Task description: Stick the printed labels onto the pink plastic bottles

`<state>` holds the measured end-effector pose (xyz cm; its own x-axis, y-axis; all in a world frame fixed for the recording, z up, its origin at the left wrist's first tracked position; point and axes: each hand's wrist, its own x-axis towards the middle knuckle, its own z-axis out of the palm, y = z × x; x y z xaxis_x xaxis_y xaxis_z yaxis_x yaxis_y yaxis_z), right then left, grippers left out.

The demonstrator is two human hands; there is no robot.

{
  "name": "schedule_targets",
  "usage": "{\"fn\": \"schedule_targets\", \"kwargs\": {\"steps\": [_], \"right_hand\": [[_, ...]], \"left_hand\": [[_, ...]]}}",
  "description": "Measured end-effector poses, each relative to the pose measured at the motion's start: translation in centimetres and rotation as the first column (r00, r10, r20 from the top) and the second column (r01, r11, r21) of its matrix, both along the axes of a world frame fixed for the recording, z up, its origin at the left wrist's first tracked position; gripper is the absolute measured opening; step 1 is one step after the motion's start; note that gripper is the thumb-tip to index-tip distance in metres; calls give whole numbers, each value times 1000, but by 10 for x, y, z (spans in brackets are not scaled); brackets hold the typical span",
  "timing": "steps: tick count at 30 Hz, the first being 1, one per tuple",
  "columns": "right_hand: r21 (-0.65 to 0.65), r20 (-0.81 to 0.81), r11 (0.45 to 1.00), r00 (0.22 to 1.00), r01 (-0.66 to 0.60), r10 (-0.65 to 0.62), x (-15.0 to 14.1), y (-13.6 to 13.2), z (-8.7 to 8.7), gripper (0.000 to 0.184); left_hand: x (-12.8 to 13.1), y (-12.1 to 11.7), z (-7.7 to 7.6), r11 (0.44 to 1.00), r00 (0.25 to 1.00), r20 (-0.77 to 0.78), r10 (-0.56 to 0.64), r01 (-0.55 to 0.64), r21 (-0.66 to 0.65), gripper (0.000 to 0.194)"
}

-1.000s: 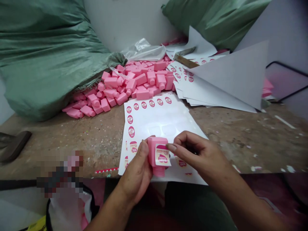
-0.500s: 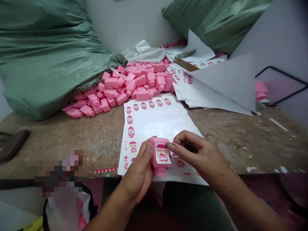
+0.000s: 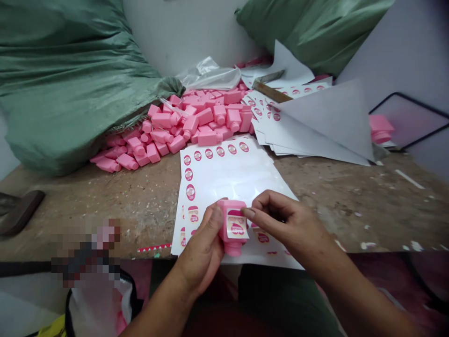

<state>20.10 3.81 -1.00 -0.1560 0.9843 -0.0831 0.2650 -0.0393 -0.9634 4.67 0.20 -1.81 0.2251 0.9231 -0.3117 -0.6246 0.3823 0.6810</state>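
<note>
A small pink plastic bottle [image 3: 234,247] is in my left hand [image 3: 203,250], fingers wrapped round its left side and thumb along its edge. Its neck points down toward me. On its front face lies a white, pink and cream label [image 3: 236,227]. My right hand [image 3: 289,220] has its thumb and forefinger pinched at the label's upper right edge; its other fingers are curled. Below both hands is a stack of sticker sheets [image 3: 229,175], with oval stickers along its top and left and larger labels lower down, partly covered by my hands.
A heap of pink bottles [image 3: 205,117] lies at the back, beside a green sack [image 3: 70,103]. More sticker sheets [image 3: 322,121] sit at the right under a hammer [image 3: 271,91]. A dark-handled tool [image 3: 24,213] rests at the left. An open bag [image 3: 100,304] stands below the table edge.
Almost nothing differs. The bottle and my hands keep the same hold, and the view has shifted very slightly.
</note>
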Motion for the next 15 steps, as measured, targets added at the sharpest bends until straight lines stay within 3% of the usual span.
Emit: {"fn": "schedule_targets", "kwargs": {"steps": [15], "right_hand": [[55,38,998,999,25,-27,-2,-2,-1,30]], "left_hand": [[-2,-1,2,999,998,-57,-37,35,-34,33]]}}
